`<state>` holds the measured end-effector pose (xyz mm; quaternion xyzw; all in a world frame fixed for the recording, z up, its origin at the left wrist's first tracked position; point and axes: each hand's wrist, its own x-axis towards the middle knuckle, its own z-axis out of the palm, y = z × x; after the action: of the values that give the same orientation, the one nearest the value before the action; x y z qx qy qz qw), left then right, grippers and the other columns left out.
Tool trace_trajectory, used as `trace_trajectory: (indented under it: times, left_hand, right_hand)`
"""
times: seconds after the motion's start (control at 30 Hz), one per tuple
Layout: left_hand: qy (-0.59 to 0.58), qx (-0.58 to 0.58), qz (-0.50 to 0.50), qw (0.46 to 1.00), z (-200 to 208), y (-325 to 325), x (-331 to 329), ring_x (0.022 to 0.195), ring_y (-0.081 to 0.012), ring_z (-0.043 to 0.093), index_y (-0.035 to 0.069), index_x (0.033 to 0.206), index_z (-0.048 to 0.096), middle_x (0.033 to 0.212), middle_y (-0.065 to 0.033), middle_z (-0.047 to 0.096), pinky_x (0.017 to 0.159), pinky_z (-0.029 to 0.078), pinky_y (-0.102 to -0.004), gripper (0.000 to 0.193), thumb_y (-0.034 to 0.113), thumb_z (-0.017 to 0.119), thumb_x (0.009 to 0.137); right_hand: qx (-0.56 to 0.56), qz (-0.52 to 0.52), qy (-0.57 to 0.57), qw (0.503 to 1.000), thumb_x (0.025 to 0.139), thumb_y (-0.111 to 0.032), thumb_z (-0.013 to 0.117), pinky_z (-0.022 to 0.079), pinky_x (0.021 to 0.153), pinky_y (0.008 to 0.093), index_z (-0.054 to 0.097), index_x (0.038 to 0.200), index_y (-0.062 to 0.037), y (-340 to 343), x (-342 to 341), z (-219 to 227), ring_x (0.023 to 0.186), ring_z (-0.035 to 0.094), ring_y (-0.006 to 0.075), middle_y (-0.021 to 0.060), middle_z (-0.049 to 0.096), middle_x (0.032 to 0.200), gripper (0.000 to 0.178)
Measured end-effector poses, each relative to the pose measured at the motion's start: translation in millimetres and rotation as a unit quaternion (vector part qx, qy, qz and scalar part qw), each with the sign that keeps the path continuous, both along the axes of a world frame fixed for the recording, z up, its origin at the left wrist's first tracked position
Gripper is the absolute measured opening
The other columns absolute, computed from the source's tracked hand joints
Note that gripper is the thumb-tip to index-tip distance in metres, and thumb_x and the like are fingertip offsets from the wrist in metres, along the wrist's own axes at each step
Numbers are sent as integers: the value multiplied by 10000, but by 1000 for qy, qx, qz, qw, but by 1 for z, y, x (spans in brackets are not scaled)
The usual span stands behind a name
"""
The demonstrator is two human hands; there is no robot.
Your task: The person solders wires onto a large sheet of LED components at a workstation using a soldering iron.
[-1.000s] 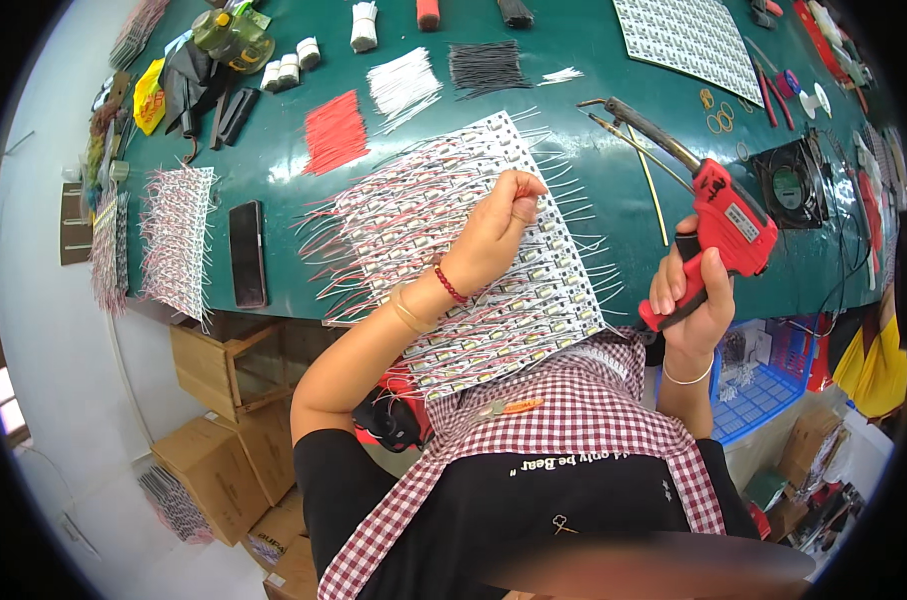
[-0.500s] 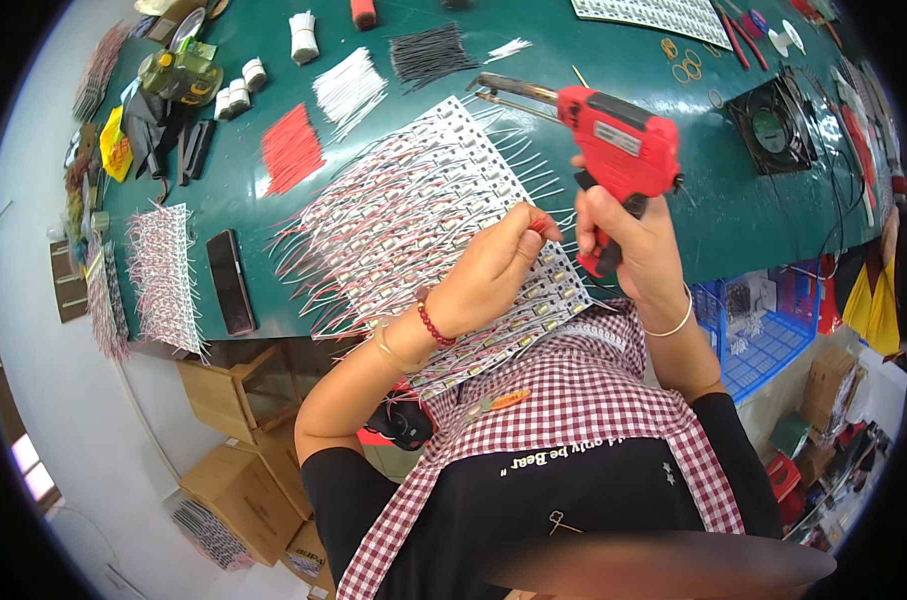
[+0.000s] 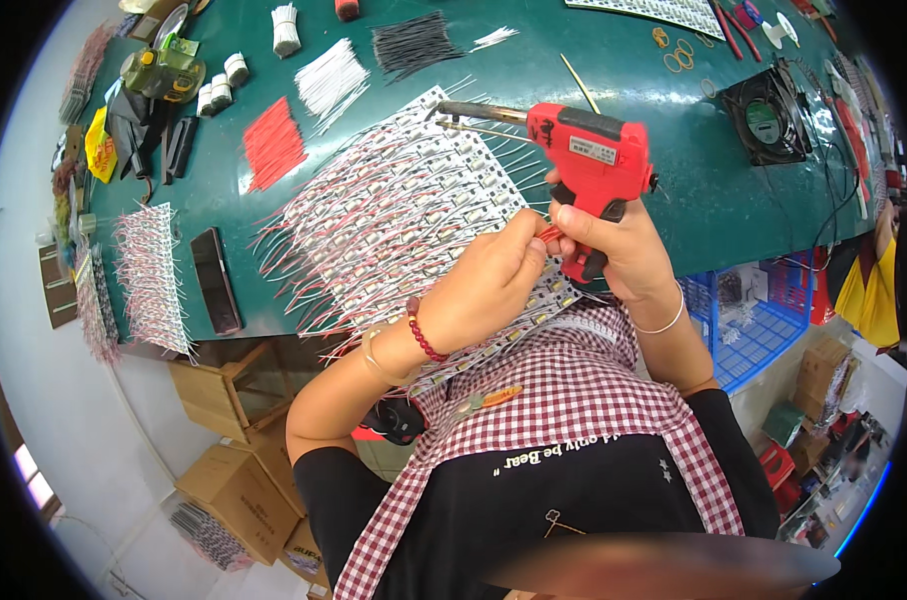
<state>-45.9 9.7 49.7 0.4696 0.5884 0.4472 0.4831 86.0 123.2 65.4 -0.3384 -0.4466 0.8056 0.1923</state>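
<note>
My right hand (image 3: pixel 629 250) is wrapped round the handle of a red soldering gun (image 3: pixel 599 155), whose long metal tip points left over the far end of a white circuit board panel (image 3: pixel 489 190). Pinched in my left hand (image 3: pixel 489 275) are short red wires (image 3: pixel 551 234), mostly hidden by the fingers. The fingertips of both hands meet at these wires, above the panel's right edge. Rows of small components cover the panel, with many red and white wires sticking out on its left and white ones on its right. Its near end rests against my checked apron (image 3: pixel 564 400).
On the green table (image 3: pixel 664 130) lie bundles of red wires (image 3: pixel 274 145), white wires (image 3: pixel 332 80) and black wires (image 3: pixel 414 45). A phone (image 3: pixel 217 280) and a smaller wired panel (image 3: pixel 152 275) are at left. A black fan (image 3: pixel 766 115) stands right, above a blue crate (image 3: pixel 744 350).
My right hand has brought the soldering gun a little nearer and to the left, and its fingers now meet my left hand's at the red wires. The whole view has shifted slightly.
</note>
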Motion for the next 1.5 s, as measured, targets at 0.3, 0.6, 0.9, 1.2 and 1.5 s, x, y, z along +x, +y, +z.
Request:
trace_trajectory:
  times: [0.3, 0.6, 0.9, 1.2, 1.5]
  left_hand:
    - [50, 15, 38, 998, 1, 3, 8, 737, -461, 586, -15, 998, 360, 770, -283, 584, 638, 446, -502, 131, 57, 435, 918]
    - [57, 1, 44, 997, 8, 0, 13, 616, -321, 556, -19, 971, 479, 725, -188, 565, 581, 435, -388, 75, 40, 460, 928]
    - [171, 116, 91, 974, -3, 2, 14, 669, -323, 567, -26, 943, 567, 769, -157, 553, 589, 451, -388, 91, -2, 559, 856]
    - [253, 167, 106, 947, -2, 4, 13, 682, -273, 591, 2, 906, 635, 776, -118, 572, 596, 477, -351, 158, -41, 639, 754]
    - [425, 205, 156, 868, -13, 8, -42, 809, -286, 564, 41, 863, 622, 855, -105, 559, 689, 472, -379, 196, -76, 590, 709]
  right_hand:
    - [120, 5, -48, 992, 791, -30, 713, 500, 688, 241, 544, 1169, 2, -13, 15, 4, 780, 602, 106, 38, 621, 906, 415]
    - [193, -50, -98, 975, 795, -45, 732, 501, 683, 237, 639, 937, -15, -23, 18, 4, 737, 600, 68, 2, 650, 838, 173]
    - [207, -11, -114, 972, 801, -11, 704, 476, 754, 237, 534, 1206, 10, -17, 24, 0, 843, 588, 87, 21, 635, 909, 440]
    - [248, -40, -117, 961, 798, 5, 697, 477, 672, 235, 637, 935, -19, -27, 21, 1, 741, 587, 70, -3, 637, 840, 151]
    - [175, -61, -55, 981, 835, -20, 672, 502, 695, 268, 545, 1135, 23, -10, 18, 13, 790, 626, 132, 52, 640, 847, 329]
